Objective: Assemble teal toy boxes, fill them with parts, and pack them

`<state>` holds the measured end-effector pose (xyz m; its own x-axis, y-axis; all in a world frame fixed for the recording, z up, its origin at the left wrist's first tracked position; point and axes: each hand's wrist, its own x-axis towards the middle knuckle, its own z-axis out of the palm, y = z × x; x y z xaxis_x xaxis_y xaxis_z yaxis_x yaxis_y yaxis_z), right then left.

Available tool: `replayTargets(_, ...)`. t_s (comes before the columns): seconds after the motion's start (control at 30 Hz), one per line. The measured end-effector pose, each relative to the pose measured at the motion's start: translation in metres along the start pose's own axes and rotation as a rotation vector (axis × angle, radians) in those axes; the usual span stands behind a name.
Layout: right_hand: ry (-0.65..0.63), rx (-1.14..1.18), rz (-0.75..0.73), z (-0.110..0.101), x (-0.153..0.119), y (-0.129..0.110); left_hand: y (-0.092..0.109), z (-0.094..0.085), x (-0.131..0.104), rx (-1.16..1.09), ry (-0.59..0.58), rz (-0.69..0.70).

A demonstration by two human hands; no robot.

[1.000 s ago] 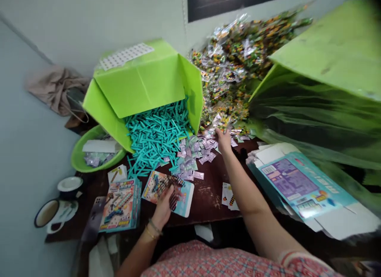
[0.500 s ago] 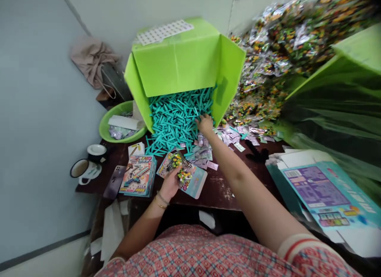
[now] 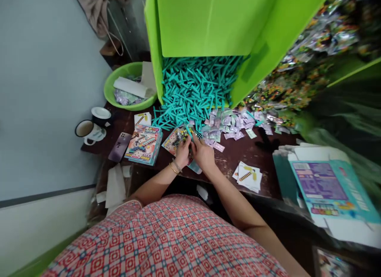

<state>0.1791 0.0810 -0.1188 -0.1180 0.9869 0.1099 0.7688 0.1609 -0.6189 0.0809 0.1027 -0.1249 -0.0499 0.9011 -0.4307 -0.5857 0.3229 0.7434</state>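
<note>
We've got both hands together at the front edge of the dark table [image 3: 232, 158]: our left hand [image 3: 182, 153] is curled around a clear packet of colourful pieces [image 3: 177, 137], and our right hand [image 3: 203, 154] pinches a teal stick [image 3: 188, 131] right at that packet. Just behind, teal sticks spill from the tipped green box [image 3: 208, 23] beside small lilac sachets [image 3: 229, 124], while a stack of printed cards [image 3: 143, 144] sits left of our hands.
</note>
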Motion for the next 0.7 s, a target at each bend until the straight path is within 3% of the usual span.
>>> replayTargets(0.1, 0.08, -0.023, 0.006, -0.013, -0.013, 0.005, -0.005, 0.012, -0.013, 0.037, -0.015, 0.047)
replayTargets(0.17, 0.185, 0.097, 0.055, -0.016, -0.019, 0.01, -0.007, 0.019, -0.021, 0.061, -0.014, 0.092)
replayTargets(0.23, 0.263, 0.383, 0.164, -0.011, -0.024, 0.011, -0.009, 0.025, -0.027, 0.101, -0.029, 0.142)
replayTargets(0.37, 0.282, 0.906, 0.308, 0.002, -0.031, 0.011, -0.011, 0.027, -0.036, 0.239, -0.1, 0.221)
replayTargets(0.47, 0.335, 0.94, 0.342, -0.012, -0.032, 0.03, -0.013, 0.007, -0.046, 0.412, -0.254, 0.232)
replayTargets(0.57, 0.413, 0.95, 0.389, -0.046, -0.036, 0.069, -0.013, -0.026, -0.057, 0.816, -0.464, 0.381)
replayTargets(0.63, 0.417, 0.94, 0.383, -0.074, -0.043, 0.094, -0.005, -0.045, -0.062, 1.044, -0.52, 0.505)
replayTargets(0.7, 0.353, 0.902, 0.309, -0.104, -0.051, 0.106, 0.015, -0.056, -0.063, 1.13, -0.51, 0.648)
